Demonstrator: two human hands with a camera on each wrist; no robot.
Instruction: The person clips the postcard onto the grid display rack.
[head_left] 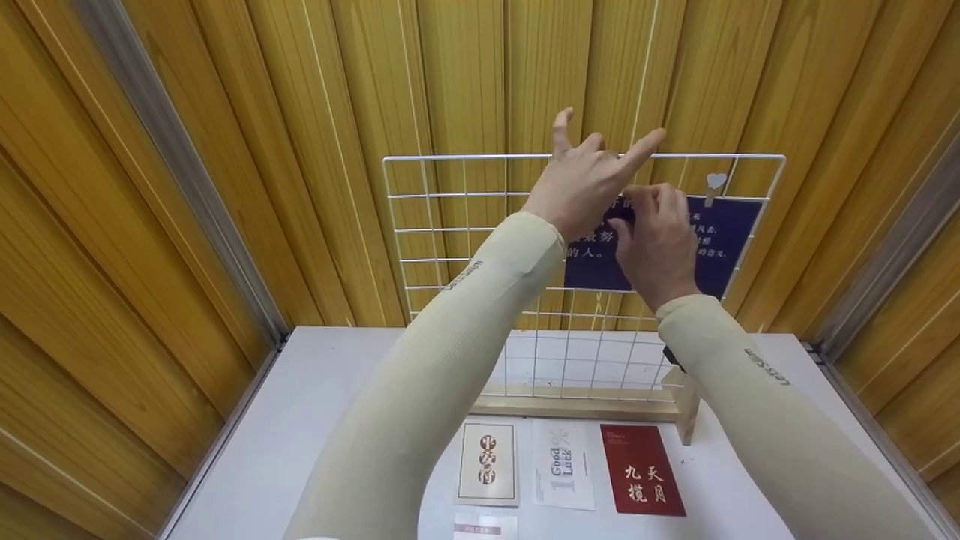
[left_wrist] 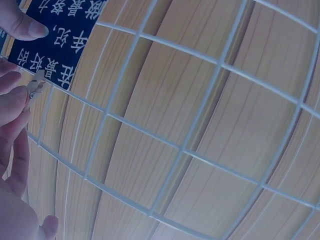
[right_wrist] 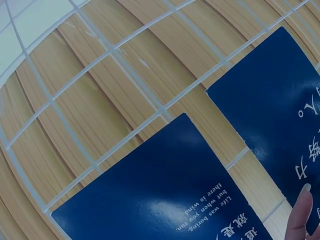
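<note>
My left hand (head_left: 581, 184) is at the top of the white wire grid (head_left: 465, 196), its thumb and a finger pinching a small clip (left_wrist: 35, 90) at the top edge of a dark blue card (left_wrist: 57, 42) with white writing. Beside it, my right hand (head_left: 660, 240) holds that card, its thumb (right_wrist: 300, 210) across the front; its other fingers are partly hidden. To the right, a second dark blue card (right_wrist: 150, 185) hangs on the grid under a white heart clip (head_left: 716, 182).
The grid stands in a wooden base (head_left: 577, 405) on a white table (head_left: 322, 375). In front lie a cream card (head_left: 487, 491), a white card (head_left: 581, 480), a red card (head_left: 637, 450) and a partly visible card (head_left: 487, 529). Wood-look panels (head_left: 465, 75) rise behind.
</note>
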